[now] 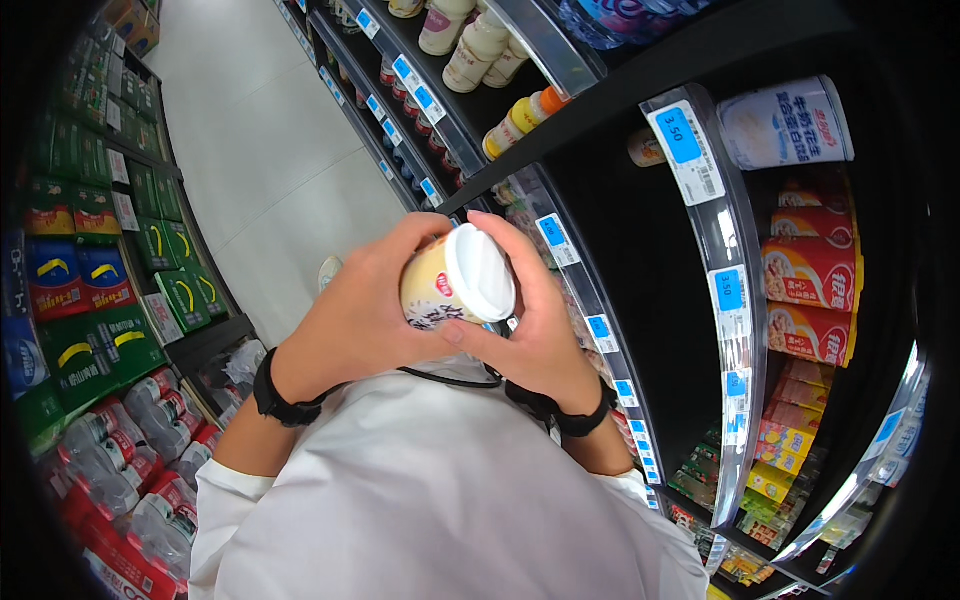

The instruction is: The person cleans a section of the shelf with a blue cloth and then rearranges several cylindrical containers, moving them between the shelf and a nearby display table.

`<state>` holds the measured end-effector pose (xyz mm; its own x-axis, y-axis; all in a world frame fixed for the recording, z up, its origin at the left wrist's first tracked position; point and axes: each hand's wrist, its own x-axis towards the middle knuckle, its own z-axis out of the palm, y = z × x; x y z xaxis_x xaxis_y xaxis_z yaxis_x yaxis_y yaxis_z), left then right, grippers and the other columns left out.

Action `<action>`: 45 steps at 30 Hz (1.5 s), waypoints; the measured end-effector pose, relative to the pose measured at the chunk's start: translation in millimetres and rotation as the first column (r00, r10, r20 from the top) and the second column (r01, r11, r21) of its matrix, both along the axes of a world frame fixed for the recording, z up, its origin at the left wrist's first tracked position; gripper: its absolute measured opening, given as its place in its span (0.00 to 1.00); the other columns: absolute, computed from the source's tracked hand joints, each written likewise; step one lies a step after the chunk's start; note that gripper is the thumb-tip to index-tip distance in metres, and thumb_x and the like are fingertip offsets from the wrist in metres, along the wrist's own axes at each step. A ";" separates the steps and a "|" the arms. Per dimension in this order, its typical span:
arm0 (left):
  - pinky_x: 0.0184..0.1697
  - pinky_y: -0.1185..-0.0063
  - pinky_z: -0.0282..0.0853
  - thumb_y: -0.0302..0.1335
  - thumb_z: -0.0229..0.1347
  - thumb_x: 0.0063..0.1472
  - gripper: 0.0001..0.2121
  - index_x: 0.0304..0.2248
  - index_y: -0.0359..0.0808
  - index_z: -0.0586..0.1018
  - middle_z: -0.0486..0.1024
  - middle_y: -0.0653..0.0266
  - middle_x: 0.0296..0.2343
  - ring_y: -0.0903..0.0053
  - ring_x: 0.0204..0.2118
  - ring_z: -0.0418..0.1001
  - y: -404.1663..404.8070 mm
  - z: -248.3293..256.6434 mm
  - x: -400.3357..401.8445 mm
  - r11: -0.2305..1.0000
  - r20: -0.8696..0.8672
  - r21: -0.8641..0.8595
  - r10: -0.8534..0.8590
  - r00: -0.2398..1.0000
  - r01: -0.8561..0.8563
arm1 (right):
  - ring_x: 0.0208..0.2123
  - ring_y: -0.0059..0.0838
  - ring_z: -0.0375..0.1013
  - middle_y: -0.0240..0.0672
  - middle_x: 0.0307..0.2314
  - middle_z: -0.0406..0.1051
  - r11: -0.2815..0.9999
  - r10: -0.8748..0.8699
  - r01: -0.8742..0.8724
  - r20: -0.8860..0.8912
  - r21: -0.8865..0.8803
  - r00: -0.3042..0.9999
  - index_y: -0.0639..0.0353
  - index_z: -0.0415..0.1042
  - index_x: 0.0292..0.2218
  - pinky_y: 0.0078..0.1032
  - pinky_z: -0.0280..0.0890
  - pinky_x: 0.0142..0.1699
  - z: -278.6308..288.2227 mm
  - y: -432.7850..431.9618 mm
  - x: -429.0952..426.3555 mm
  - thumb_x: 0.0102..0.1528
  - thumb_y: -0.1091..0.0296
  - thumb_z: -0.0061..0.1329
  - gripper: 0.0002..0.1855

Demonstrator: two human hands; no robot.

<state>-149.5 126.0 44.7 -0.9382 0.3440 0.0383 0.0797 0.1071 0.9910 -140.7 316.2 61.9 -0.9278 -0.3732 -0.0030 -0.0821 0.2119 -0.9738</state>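
Observation:
A pale yellow drink cup [427, 281] with a white plastic lid [484, 274] is held in front of my chest, tilted with its lid towards the right. My left hand [367, 300] wraps around the cup's body from the left. On the other side, my right hand [536, 307] curves around the lid, its thumb against the cup's lower side and its fingers along the lid's far edge. The cup bears a small red logo and dark writing. Black straps circle both wrists.
Store shelving [652, 315] with price tags runs close along my right, holding red cartons [810, 277] and a white-and-blue can [787, 124]. Bottles [476, 52] stand on shelves ahead. Green boxes [90, 360] and shrink-wrapped bottles [112, 450] are stacked at left, beside the tiled aisle floor [270, 135].

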 end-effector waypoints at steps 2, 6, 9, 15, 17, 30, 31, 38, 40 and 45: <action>0.42 0.75 0.71 0.31 0.69 0.41 0.32 0.46 0.31 0.70 0.75 0.54 0.37 0.68 0.38 0.75 5.5 4.8 1.0 1.000 0.079 0.012 -0.025 0.997 0.024 | 0.50 0.29 0.69 0.43 0.49 0.65 1.000 -0.006 0.007 -0.065 0.014 0.998 0.65 0.57 0.58 0.27 0.67 0.51 -9.4 4.9 1.7 0.46 0.68 0.64 0.42; 0.41 0.77 0.71 0.29 0.68 0.44 0.30 0.47 0.32 0.70 0.74 0.56 0.40 0.70 0.39 0.75 14.2 -0.4 4.3 0.998 0.074 0.009 -0.058 0.996 0.058 | 0.49 0.26 0.68 0.39 0.46 0.67 0.966 -0.096 0.148 0.237 -0.211 0.967 0.66 0.58 0.56 0.26 0.66 0.52 -10.5 11.8 8.9 0.47 0.69 0.64 0.39; 0.43 0.78 0.70 0.23 0.65 0.47 0.29 0.50 0.34 0.69 0.71 0.61 0.44 0.74 0.45 0.71 7.2 8.8 5.6 0.991 0.206 -0.030 -0.123 0.971 0.132 | 0.47 0.25 0.68 0.37 0.44 0.67 0.940 -0.244 0.281 0.193 -0.195 0.950 0.65 0.59 0.55 0.25 0.66 0.52 -17.5 26.2 13.2 0.47 0.72 0.63 0.37; 0.40 0.82 0.69 0.22 0.58 0.56 0.19 0.48 0.35 0.71 0.72 0.65 0.44 0.78 0.45 0.72 -31.7 -29.5 29.4 0.942 0.154 0.014 0.331 0.931 -0.337 | 0.34 0.21 0.73 0.38 0.40 0.70 0.757 -0.654 0.652 -0.044 -0.043 0.756 0.65 0.58 0.56 0.15 0.70 0.30 -25.5 103.0 0.2 0.53 0.68 0.58 0.33; 0.41 0.81 0.69 0.21 0.54 0.59 0.16 0.47 0.34 0.72 0.72 0.64 0.44 0.77 0.46 0.72 -53.6 -51.2 41.9 0.883 0.164 0.039 0.457 0.874 -0.469 | 0.34 0.21 0.73 0.39 0.41 0.70 0.681 -0.722 0.729 -0.111 0.064 0.683 0.67 0.59 0.55 0.15 0.70 0.29 -25.7 126.5 -13.3 0.53 0.65 0.58 0.34; 0.48 0.81 0.68 0.30 0.49 0.67 0.13 0.48 0.33 0.72 0.73 0.61 0.44 0.78 0.44 0.74 -133.0 -109.7 118.8 0.588 0.281 -0.132 0.794 0.539 -0.798 | 0.33 0.25 0.74 0.42 0.40 0.71 0.583 -0.561 0.629 -0.306 0.514 0.769 0.63 0.58 0.56 0.17 0.70 0.32 -54.9 182.7 -133.7 0.51 0.52 0.61 0.40; 0.48 0.81 0.67 0.30 0.49 0.67 0.13 0.48 0.33 0.72 0.73 0.61 0.44 0.78 0.44 0.73 -134.6 -110.6 121.0 0.573 0.281 -0.147 0.806 0.522 -0.806 | 0.33 0.25 0.74 0.42 0.40 0.71 0.585 -0.552 0.625 -0.311 0.517 0.774 0.63 0.58 0.56 0.17 0.70 0.32 -55.8 181.8 -139.5 0.51 0.52 0.61 0.40; 0.48 0.82 0.65 0.32 0.49 0.67 0.13 0.47 0.35 0.72 0.73 0.62 0.44 0.80 0.44 0.73 -139.0 -108.3 128.1 0.528 0.293 -0.181 0.835 0.467 -0.830 | 0.37 0.26 0.72 0.41 0.44 0.69 0.577 -0.520 0.644 -0.383 0.502 0.764 0.60 0.60 0.57 0.20 0.70 0.34 -61.0 183.7 -165.2 0.53 0.49 0.57 0.38; 0.48 0.80 0.66 0.30 0.49 0.67 0.12 0.45 0.32 0.73 0.73 0.60 0.42 0.78 0.42 0.73 -136.9 -106.5 125.8 0.491 0.290 -0.172 0.854 0.432 -0.854 | 0.33 0.23 0.72 0.38 0.43 0.70 0.566 -0.488 0.662 -0.447 0.492 0.750 0.59 0.63 0.56 0.19 0.70 0.33 -63.1 198.0 -166.0 0.55 0.49 0.55 0.33; 0.48 0.82 0.65 0.32 0.49 0.67 0.13 0.47 0.34 0.72 0.73 0.63 0.44 0.81 0.44 0.72 -141.3 -111.2 128.4 0.507 0.328 -0.163 0.837 0.438 -0.846 | 0.45 0.34 0.72 0.40 0.47 0.71 -0.005 0.133 0.798 -0.791 0.602 0.597 0.58 0.68 0.53 0.29 0.68 0.50 -78.2 322.2 -187.4 0.63 0.56 0.44 0.22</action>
<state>-21.1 -15.2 -66.4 -0.7139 -0.6187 -0.3280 -0.3555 -0.0832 0.9309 -328.0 638.4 -16.3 -0.8524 -0.1184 0.5093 0.0460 0.9533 0.2987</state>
